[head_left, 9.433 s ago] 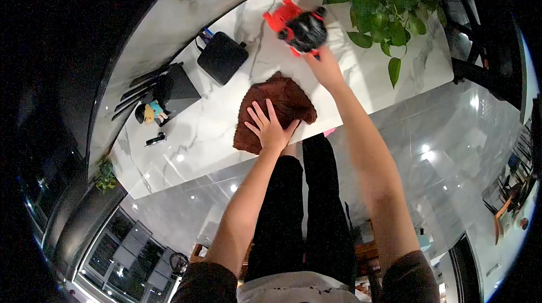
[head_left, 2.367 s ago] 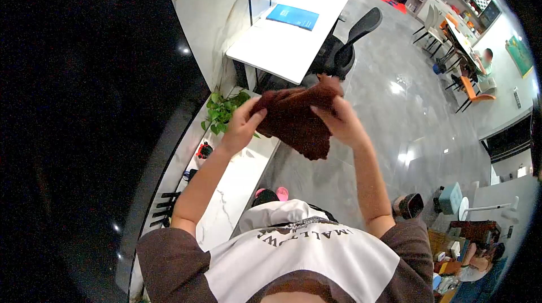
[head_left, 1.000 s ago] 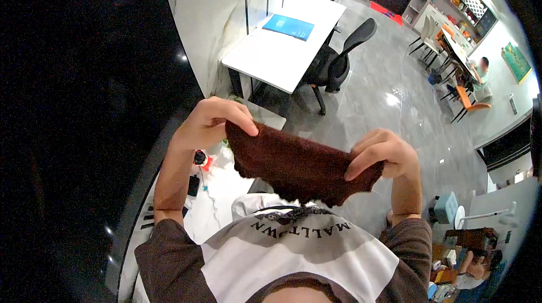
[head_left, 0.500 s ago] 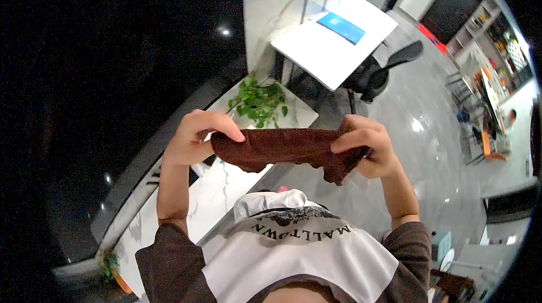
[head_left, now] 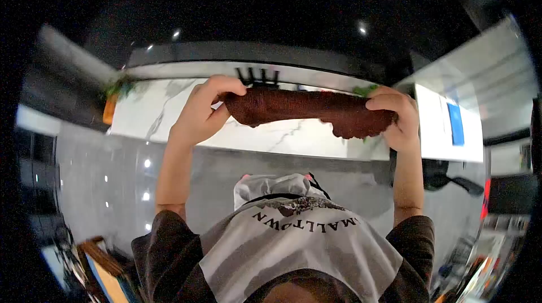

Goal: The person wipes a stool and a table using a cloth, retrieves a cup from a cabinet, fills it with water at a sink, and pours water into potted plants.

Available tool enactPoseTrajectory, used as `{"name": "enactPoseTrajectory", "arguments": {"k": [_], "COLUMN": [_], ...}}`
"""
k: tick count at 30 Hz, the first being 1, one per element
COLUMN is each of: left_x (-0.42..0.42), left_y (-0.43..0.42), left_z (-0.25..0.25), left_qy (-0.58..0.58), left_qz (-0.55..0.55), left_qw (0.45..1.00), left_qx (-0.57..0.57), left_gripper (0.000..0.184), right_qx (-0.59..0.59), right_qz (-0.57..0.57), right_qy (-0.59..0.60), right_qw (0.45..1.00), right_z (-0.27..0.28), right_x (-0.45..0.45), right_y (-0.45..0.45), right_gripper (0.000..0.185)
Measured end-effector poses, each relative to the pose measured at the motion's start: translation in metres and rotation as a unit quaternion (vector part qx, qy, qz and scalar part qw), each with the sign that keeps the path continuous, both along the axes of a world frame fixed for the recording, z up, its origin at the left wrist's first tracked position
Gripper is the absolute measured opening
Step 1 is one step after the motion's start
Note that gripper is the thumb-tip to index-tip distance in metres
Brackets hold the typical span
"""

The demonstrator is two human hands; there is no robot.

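Observation:
A dark brown knitted sock (head_left: 305, 105) is stretched sideways in the air in front of my chest. Its rounded end is pinched between the thumb and fingers of my left hand (head_left: 204, 108). At the other end, with its wavy, ruffled edge, my right hand (head_left: 400, 119) grips the fabric. The sock's lower edge hangs loose between the two hands, and the part inside my right fingers is hidden.
Beyond the sock runs a long white marble-patterned ledge (head_left: 276, 140), with a black slatted object (head_left: 258, 79) at its back. A plant in an orange pot (head_left: 110, 109) stands at the left. To the right are a white table (head_left: 435, 128), a flat blue item (head_left: 455, 124) and a black chair (head_left: 437, 178).
My view has turned left, so the ledge now lies straight across ahead and the white table sits at the right. Both hands still hold the sock, now higher in view and pulled a little longer.

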State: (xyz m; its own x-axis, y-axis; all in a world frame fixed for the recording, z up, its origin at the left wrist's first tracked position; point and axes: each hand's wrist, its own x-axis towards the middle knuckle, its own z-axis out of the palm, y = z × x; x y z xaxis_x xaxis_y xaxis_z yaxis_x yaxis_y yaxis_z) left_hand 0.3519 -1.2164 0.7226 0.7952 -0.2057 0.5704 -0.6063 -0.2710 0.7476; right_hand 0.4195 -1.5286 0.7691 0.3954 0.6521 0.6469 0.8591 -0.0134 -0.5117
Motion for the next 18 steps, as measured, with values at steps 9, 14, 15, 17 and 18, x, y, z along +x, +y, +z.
{"name": "enactPoseTrajectory", "arguments": {"k": [9,14,15,17,18], "left_x": [-0.136,-0.207,-0.221,-0.258,-0.257], "left_y": [0.119,0.152,0.159,0.173,0.170], "left_z": [0.054,0.038,0.031,0.022,0.019], "left_qy": [-0.040,-0.010,0.031,0.127,0.116], "left_qz": [0.042,0.275,0.363,0.419,0.442], "left_qw": [0.998,0.953,0.922,0.885,0.884], "left_qx": [0.034,0.123,0.129,0.160,0.096], "left_gripper": [0.039,0.049,0.052,0.051,0.049], "right_qx": [0.299,0.109,0.095,0.072,0.061], "right_qz": [0.507,0.493,0.485,0.490,0.498], "right_qy": [0.608,0.779,0.784,0.797,0.800], "right_qw": [0.532,0.372,0.376,0.347,0.329], "right_z": [-0.042,-0.117,-0.123,-0.140,-0.137], "right_x": [-0.040,-0.101,-0.115,-0.140,-0.134], "right_y": [0.234,0.353,0.369,0.402,0.404], "right_gripper": [0.028,0.040,0.035,0.027,0.027]}}
